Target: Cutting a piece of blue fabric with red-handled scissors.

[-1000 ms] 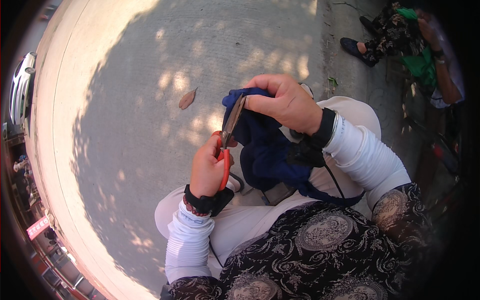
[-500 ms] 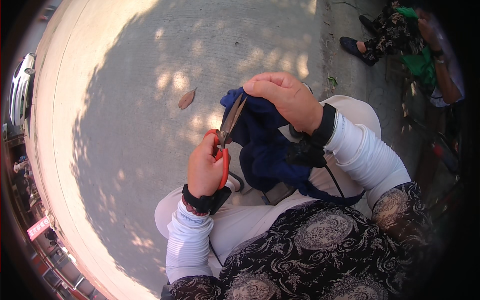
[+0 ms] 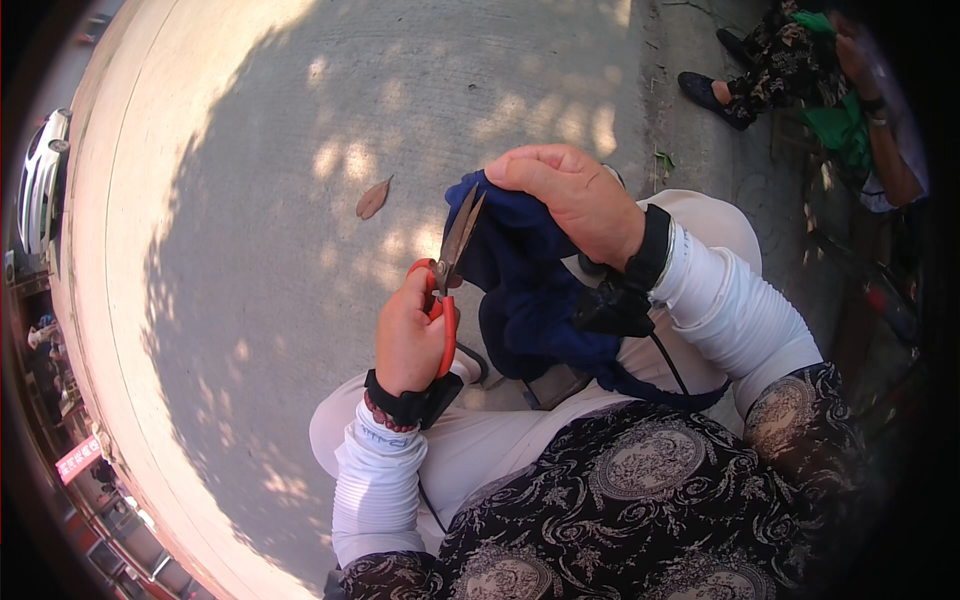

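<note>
Two hands engaged: my right hand (image 3: 570, 200) pinches the blue cloth (image 3: 530, 290) by its top edge; my left hand (image 3: 408, 335) grips red-handled scissors (image 3: 446, 262), blades (image 3: 462, 230) parted. The cloth hangs toward the right edge of my lap (image 3: 500, 435). My right thumb (image 3: 515, 176) has shifted up from beside the tips, which now appear clear of it.

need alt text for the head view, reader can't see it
The left hand holds slightly open, red-handled scissors at navy cloth pinched by the right hand. A brown leaf lies on the pavement; another person shows at upper right.
</note>
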`<state>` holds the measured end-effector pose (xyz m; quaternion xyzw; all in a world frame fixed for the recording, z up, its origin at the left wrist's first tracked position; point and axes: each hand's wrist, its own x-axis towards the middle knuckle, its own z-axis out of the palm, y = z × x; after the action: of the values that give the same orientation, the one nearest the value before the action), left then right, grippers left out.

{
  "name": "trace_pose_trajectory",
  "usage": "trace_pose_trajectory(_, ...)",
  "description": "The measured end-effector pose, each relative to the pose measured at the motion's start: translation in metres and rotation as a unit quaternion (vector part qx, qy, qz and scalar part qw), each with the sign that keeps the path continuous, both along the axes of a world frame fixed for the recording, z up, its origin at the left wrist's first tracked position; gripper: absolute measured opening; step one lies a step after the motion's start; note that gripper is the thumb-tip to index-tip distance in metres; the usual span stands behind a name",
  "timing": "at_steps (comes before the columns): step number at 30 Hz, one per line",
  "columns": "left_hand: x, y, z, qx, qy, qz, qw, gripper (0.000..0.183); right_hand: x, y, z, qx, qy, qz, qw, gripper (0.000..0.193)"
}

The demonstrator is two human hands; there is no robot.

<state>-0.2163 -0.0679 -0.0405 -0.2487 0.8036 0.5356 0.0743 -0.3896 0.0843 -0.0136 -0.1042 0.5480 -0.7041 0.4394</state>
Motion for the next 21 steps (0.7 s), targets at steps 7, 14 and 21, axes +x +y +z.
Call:
trace_pose_trajectory(7, -0.001, 0.003, 0.006, 0.03, -0.034, 0.022, 0.999, 0.034, 0.0, 0.002, 0.001, -0.026, -0.048, -0.005, 0.999, 0.025)
trace_pose_trajectory(14, 0.0, 0.003, 0.008, 0.004, -0.007, 0.011, 1.0, 0.034, 0.002, 0.001, -0.002, -0.024, -0.012, 0.015, 1.0, 0.022)
trace_pose_trajectory(21, 0.009, 0.009, 0.005, -0.02, 0.04, 0.005, 0.999, 0.019, 0.009, 0.004, -0.001, -0.028, 0.005, 0.029, 0.999, 0.021)
